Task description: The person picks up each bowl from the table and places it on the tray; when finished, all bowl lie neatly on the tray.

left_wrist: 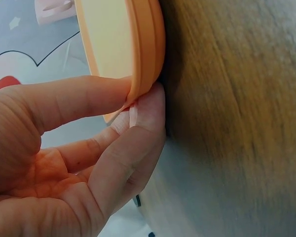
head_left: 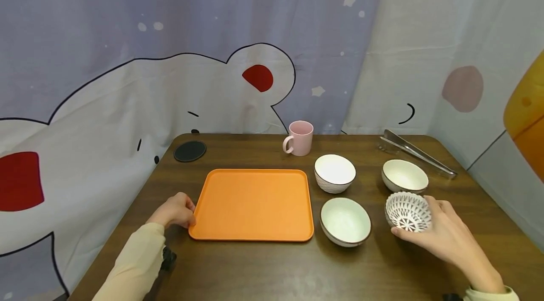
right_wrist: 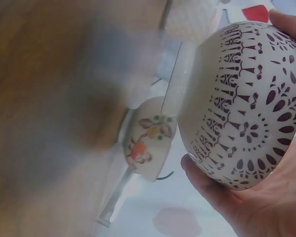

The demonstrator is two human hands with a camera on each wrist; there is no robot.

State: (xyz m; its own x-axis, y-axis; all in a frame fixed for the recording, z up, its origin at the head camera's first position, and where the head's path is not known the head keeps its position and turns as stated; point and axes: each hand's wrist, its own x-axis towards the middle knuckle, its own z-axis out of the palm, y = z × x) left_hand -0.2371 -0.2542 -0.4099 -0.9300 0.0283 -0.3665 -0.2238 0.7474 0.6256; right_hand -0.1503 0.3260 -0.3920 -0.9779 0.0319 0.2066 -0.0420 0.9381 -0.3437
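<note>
My left hand [head_left: 175, 211] is at the near left corner of an orange rectangular tray [head_left: 255, 206]. In the left wrist view, its thumb and fingers pinch the tray rim [left_wrist: 147, 49], close over the wooden table. On the right, my right hand [head_left: 446, 230] grips a small patterned bowl [head_left: 409, 212] by its sides, thumb on the near side and fingers on the far side. Dark purple petal and lattice motifs cover the bowl's outside [right_wrist: 241, 108]. Seen from the head, the bowl overlaps the front of a cream bowl [head_left: 405, 176], which shows painted flowers [right_wrist: 150, 136] in the right wrist view.
Right of the tray stand a white textured bowl [head_left: 335, 172] and a pale dark-rimmed bowl [head_left: 345, 221]. A pink mug [head_left: 301, 138] is at the back, metal tongs [head_left: 418, 154] at the back right, and a black round coaster [head_left: 190, 150] at the back left. A printed curtain [head_left: 204, 17] hangs behind the table.
</note>
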